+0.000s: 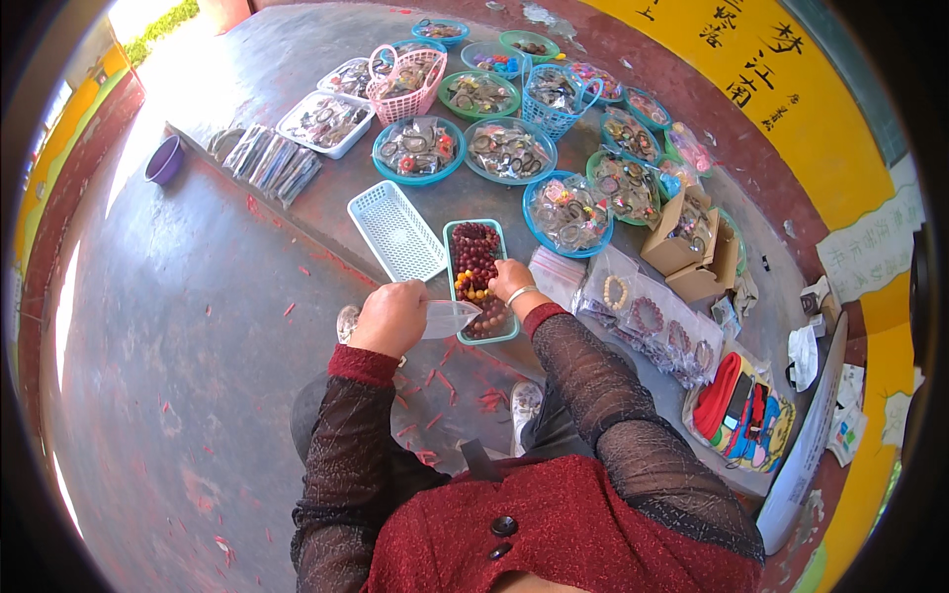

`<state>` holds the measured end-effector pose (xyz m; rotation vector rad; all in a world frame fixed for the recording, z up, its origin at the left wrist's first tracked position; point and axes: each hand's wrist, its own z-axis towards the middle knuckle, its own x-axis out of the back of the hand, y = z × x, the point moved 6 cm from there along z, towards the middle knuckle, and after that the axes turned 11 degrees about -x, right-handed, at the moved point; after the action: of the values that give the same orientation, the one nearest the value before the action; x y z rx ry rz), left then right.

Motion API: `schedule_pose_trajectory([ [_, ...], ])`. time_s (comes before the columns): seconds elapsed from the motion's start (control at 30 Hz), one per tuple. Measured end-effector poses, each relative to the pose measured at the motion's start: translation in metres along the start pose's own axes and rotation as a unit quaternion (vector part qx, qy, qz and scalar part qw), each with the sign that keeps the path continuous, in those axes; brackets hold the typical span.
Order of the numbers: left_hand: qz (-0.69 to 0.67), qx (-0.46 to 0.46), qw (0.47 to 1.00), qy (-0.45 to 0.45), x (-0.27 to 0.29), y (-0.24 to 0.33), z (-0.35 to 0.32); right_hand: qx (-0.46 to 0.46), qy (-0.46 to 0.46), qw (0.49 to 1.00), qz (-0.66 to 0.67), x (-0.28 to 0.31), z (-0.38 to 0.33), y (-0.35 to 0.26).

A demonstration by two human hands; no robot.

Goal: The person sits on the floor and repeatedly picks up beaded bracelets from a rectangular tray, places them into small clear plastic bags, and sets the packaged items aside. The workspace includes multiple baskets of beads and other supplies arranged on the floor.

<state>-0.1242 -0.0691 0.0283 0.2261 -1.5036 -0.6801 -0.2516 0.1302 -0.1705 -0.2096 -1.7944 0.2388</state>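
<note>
My left hand [391, 318] is closed on a small clear plastic bag [451, 318], which sticks out to the right over the near part of a pale green basket [454, 229]. Inside that basket lie dark red bead bracelets [474, 242], with yellow and brown beads nearer me. My right hand [511, 279] reaches in from the basket's right side, its fingers pinched at a bead bracelet [476, 288] with yellow beads. The fingertips are partly hidden. A light bangle circles my right wrist. Just left of the beads stands a white openwork basket [397, 229] with nothing in it.
Round trays of bagged bracelets [568, 212] crowd the raised ledge ahead. Cardboard boxes [682, 237], bagged bead bracelets [647, 314] and a colourful cloth bundle [741, 410] line the right. A purple bucket [165, 160] stands far left. Red scraps litter the floor near my shoes.
</note>
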Motion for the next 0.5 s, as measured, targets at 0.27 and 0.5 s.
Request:
schedule_pose_trajectory([
  [0.27,0.019,0.016,0.999,-0.031,-0.002,0.013,0.001,-0.205,-0.248,0.698,0.64,0.032,-0.025,0.012],
  [0.5,0.036,-0.023,0.999,-0.032,-0.017,0.015,0.004,0.029,-0.38,0.486,0.787,0.118,-0.084,-0.011],
])
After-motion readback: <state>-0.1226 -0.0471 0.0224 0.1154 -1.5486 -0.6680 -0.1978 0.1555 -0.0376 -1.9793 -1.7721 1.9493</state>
